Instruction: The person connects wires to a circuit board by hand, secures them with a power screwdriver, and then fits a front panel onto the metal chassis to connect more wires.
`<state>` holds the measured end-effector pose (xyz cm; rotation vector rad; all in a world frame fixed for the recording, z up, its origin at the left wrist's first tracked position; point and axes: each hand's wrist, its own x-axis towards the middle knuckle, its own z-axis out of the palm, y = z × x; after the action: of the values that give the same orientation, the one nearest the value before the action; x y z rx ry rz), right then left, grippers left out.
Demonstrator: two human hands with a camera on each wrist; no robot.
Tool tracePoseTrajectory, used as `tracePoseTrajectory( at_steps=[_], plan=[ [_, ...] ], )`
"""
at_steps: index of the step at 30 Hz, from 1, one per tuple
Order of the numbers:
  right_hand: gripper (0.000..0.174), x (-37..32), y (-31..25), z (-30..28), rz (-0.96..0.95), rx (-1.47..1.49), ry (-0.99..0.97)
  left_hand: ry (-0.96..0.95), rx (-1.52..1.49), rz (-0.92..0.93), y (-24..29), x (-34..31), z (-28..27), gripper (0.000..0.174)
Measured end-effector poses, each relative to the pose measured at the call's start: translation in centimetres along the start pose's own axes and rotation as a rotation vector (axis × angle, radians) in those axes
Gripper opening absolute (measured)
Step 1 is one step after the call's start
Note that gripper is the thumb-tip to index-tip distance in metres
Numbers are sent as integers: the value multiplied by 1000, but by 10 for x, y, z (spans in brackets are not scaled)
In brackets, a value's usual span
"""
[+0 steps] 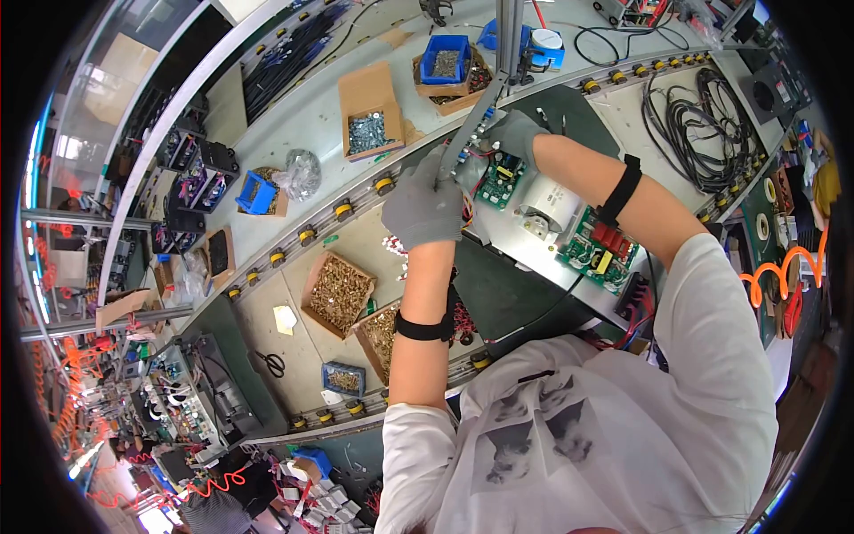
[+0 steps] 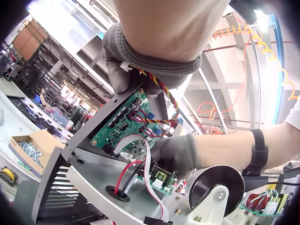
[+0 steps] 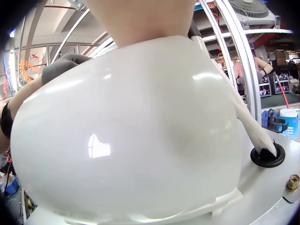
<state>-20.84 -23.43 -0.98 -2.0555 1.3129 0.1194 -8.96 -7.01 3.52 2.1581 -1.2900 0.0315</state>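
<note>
Both hands wear grey gloves. The left hand [image 1: 422, 205] grips the edge of a dark metal panel [image 2: 89, 129], which stands tilted and carries a green circuit board [image 2: 123, 126]. Beside that board's lower connectors is the right hand [image 2: 176, 152], its fingertips hidden; whether they hold anything cannot be told. A grey ribbon cable [image 2: 148, 161] and red and black wires run past it. On the metal chassis [image 1: 498, 233] sit a smaller green board [image 1: 500, 185], a white cylinder [image 1: 549, 206] and another board [image 1: 598, 251]. The cylinder fills much of the right wrist view.
Behind the chassis, a carton of screws [image 1: 367, 132] and a blue bin [image 1: 445, 60] stand on the bench. Cartons of brass parts [image 1: 338, 295] lie left of it. Coiled black cable [image 1: 712, 133] is at the right; a metal post [image 1: 509, 44] rises behind the hands.
</note>
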Motion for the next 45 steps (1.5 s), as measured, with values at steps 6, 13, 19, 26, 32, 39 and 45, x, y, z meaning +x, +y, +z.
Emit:
tracePoseTrajectory(
  at_steps=[6, 13, 19, 26, 32, 39, 45],
  plan=[
    [29, 0, 2, 5, 13, 46, 51, 15, -21, 49, 3, -6, 3, 34],
    [37, 2, 4, 5, 16, 37, 62, 2, -17, 74, 2, -8, 0, 35],
    [50, -11, -2, 1, -78, -298, 85, 0, -34, 40, 2, -7, 1, 30],
    [53, -15, -11, 0, 47, 103, 69, 36, -116, 101, -1, -10, 7, 33],
    [57, 5, 1, 11, 79, 43, 149, 46, -144, 192, -3, -9, 5, 34],
    [46, -41, -18, 6, 7, -302, 139, -6, -305, 66, -5, -26, -8, 37],
    [30, -79, -7, -1, -251, -57, 153, 205, -291, 149, 3, -33, -5, 30]
  ],
)
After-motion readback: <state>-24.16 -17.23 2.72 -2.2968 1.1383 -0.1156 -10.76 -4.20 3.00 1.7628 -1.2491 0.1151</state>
